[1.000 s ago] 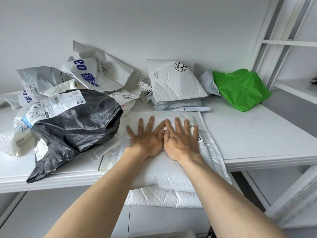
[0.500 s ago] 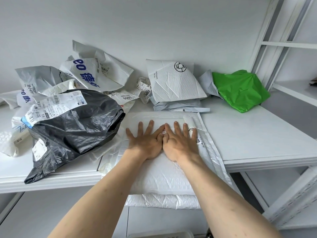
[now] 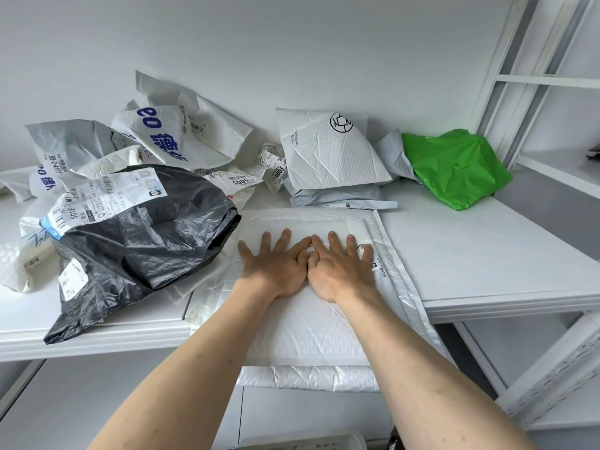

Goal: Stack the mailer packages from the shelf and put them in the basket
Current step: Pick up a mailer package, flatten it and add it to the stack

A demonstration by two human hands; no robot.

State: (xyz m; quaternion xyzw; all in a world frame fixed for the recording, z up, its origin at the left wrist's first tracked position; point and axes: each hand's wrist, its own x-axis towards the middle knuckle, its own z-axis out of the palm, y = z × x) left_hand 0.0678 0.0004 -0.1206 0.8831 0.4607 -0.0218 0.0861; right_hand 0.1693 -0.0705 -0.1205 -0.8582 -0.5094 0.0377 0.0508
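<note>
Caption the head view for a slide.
Both hands, left hand and right hand, press flat on stacked white mailers overhanging the shelf.

Basket [image 3: 302,443] — cut by bottom edge.

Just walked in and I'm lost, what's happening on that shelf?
A person presses both flat hands, left hand and right hand, side by side on a white padded mailer that tops a small stack overhanging the shelf edge. A black bag, a green bag and other mailers wait behind.
</note>
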